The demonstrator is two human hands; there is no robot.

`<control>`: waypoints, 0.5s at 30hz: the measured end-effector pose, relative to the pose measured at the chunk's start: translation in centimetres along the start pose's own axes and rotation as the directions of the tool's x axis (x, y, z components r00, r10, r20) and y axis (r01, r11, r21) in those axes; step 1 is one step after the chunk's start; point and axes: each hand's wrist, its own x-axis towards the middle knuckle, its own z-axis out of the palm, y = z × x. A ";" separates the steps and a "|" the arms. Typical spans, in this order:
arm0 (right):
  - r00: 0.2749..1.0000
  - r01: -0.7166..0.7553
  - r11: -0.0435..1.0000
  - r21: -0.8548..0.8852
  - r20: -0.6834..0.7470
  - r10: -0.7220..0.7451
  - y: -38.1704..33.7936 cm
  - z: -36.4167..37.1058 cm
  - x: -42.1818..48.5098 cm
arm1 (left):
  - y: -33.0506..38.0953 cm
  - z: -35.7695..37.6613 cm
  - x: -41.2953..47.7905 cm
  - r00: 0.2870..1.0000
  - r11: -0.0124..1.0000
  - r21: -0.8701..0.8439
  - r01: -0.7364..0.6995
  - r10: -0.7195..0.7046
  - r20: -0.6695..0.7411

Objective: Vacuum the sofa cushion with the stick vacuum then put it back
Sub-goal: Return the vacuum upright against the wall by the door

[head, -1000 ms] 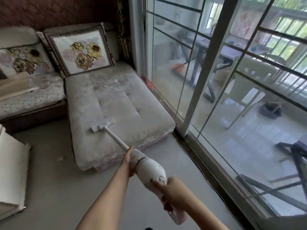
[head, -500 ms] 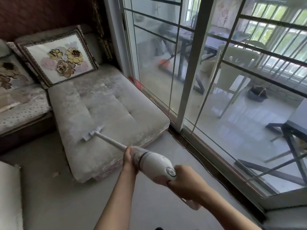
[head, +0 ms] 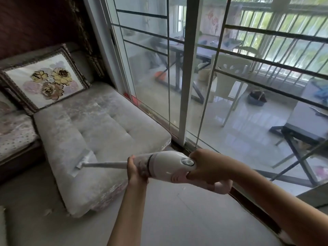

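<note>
A white stick vacuum lies nearly level in front of me. Its flat nozzle rests on the near left part of the grey tufted sofa cushion. My left hand wraps around the front of the vacuum body where the thin tube joins it. My right hand grips the handle at the rear, beside the round power button. The cushion lies on the low sofa section beside the glass door.
A floral throw pillow leans at the cushion's back. Another sofa seat adjoins on the left. A sliding glass door runs along the right, with a balcony table and a white chair behind it. Grey floor lies below my arms.
The view has swung right and closer. The vacuum has turned from angled away to nearly level across me, its nozzle sliding toward the cushion's near left edge. Both hands keep their grip.
</note>
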 end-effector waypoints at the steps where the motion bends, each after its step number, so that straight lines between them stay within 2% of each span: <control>1: 1.000 0.001 1.000 -0.016 -0.003 -0.001 0.4 -0.9 -0.3 | -0.1 0.6 -0.5 1.000 1.000 0.007 0.001 -0.001 0.008; 4: 1.000 0.020 0.998 -0.051 0.023 -0.019 0.7 -4.3 -1.6 | -0.4 1.8 -1.6 0.999 1.000 -0.021 0.021 -0.021 0.033; 7: 0.997 0.045 0.997 -0.059 0.069 -0.041 1.1 -8.0 -3.3 | -0.8 3.7 -3.7 0.995 0.998 -0.053 -0.031 0.036 0.096; 15: 0.996 0.072 0.975 -0.212 0.070 -0.058 3.7 -16.4 -8.5 | -4.3 9.6 -9.1 0.954 0.996 -0.063 -0.059 0.074 0.289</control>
